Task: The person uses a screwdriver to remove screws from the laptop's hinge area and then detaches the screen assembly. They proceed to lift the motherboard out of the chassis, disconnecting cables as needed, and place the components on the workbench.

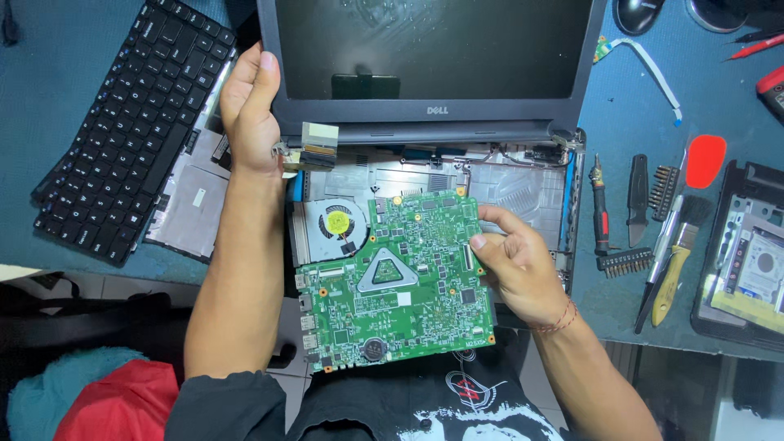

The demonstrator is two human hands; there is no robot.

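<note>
A detached black keyboard (131,122) lies at the worktop's (57,49) left. Screwdrivers (600,208), a bit rack (625,263), a brush (678,253) and a hard drive (755,273) lie right.

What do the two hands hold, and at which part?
Right hand grips the green motherboard by its right edge. Left hand grips the laptop screen by its left side.
</note>
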